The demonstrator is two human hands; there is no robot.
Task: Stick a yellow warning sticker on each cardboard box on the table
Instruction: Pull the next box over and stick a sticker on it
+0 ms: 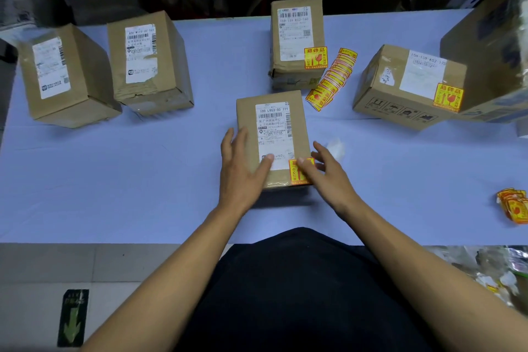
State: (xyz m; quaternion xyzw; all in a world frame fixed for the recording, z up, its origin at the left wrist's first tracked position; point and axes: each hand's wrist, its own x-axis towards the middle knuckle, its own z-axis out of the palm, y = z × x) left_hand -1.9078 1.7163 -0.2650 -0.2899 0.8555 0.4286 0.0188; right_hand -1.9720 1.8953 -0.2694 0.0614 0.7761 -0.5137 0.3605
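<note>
Pressing the yellow warning sticker (300, 171) onto the near right corner of the middle cardboard box (273, 137), I have my right hand (325, 173) laid flat, fingers straight, the fingertips smoothing the sticker down. My left hand (243, 168) lies open on the box top, palm and straight fingers bearing down beside the white shipping label (275, 131) to keep the box from sliding on the counter (143, 180).

By my reckoning this is the third box done. The upright box at the back (295, 40) already has a sticker at its label's corner, and so does the wide box on the right (405, 86). The two boxes on the left (105, 66) show only white labels, so they look to be next. That calls for lifting both hands, peeling a fresh sticker from the fanned strip (331, 80) lying just beside the back box, and reaching well across to the left.

The boxes are plain brown corrugated card, matte, sealed with clear tape that wrinkles and shines at the edges; one on the left has a torn label. The stickers are glossy yellow squares with red print. The counter is covered in a smooth pale blue sheet. A second small heap of stickers (514, 206) sits at the right edge, and a crumpled white scrap (335, 147) lies just beyond my right hand.
</note>
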